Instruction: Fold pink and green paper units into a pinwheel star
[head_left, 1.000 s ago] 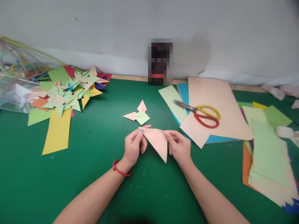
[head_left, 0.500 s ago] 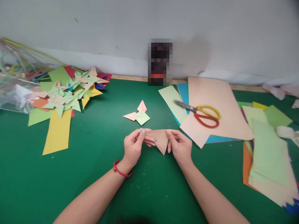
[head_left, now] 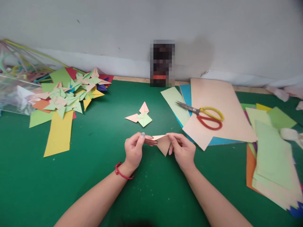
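A peach sheet of folded paper (head_left: 164, 145) is stretched between my two hands above the green tabletop, one corner pointing down. My left hand (head_left: 134, 149) pinches its left end, thumb on top, with the other fingers partly behind the paper. At the right end, my right hand (head_left: 182, 149) grips the upper corner between thumb and fingers. Just beyond my hands lies a small origami piece (head_left: 143, 116) with two peach points and a light green square part.
Scissors (head_left: 201, 114) with yellow and red handles lie on a large peach sheet (head_left: 217, 94) at right. Coloured papers (head_left: 273, 157) are piled farther right. Folded paper stars (head_left: 68, 94) and a clear plastic bag (head_left: 16, 94) sit at left, beside a yellow strip (head_left: 59, 135).
The paper has tilted, so a lighter narrow face now shows along its top edge. My left hand has shifted very slightly; the things on the table stay put.
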### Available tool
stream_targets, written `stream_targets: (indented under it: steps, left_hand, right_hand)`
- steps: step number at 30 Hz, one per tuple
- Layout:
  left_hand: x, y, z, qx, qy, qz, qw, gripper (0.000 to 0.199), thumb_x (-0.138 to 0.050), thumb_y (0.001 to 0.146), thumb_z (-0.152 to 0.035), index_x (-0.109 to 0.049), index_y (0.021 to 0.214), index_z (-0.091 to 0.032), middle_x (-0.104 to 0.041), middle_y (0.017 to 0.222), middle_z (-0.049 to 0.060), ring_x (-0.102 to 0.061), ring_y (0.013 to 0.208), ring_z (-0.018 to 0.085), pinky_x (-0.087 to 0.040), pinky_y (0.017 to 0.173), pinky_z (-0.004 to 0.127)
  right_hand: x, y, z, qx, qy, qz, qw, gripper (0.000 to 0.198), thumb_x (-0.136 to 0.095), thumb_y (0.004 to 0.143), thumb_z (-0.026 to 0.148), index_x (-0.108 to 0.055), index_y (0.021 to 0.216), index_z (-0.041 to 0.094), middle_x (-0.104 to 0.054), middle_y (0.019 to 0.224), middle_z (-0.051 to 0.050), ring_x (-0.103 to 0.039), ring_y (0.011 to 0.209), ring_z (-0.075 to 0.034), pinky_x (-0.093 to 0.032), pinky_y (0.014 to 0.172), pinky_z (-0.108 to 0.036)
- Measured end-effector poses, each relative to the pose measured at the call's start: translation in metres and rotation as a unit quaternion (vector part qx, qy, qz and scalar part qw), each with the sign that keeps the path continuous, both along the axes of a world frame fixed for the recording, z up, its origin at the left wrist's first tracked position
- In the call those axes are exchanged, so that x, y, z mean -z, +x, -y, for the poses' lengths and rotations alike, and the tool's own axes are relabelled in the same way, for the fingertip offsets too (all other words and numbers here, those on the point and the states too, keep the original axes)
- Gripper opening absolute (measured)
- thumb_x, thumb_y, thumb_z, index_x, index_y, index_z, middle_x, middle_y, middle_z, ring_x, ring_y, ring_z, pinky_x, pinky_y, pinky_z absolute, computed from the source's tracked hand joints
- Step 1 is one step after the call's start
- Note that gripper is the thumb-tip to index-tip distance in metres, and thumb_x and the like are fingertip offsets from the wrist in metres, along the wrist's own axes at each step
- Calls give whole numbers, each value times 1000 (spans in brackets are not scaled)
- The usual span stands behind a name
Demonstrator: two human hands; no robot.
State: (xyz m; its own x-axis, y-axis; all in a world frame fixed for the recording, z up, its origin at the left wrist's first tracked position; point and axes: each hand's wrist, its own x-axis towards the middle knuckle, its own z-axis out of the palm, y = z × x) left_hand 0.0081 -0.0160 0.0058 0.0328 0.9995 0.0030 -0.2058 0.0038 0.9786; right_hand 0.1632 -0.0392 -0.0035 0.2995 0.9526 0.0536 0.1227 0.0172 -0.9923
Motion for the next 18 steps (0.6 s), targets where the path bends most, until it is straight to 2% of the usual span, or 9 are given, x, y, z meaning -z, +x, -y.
stream_targets:
  steps: [11,18]
  left_hand:
    - [1,0,-1,3,4,45,999,23,-47,85,-26,-67,76,-17,-71,67,5,-67,60,20,-54,54,31]
    - [1,0,-1,-7,-26,4,1000,30,-45,86,-31,-66,72,-16,-69,60,5,-66,54,19,-54,51,29]
  right_hand:
    - [0,-1,0,4,6,-3,1000,10,-58,82,25,-67,83,20,-52,42,7,-47,31,-7,-36,37,-21]
    - [0,0,0,2,8,7,1000,9,-59,81,23,-67,83,20,-51,39,8,-47,31,-7,-38,40,-21]
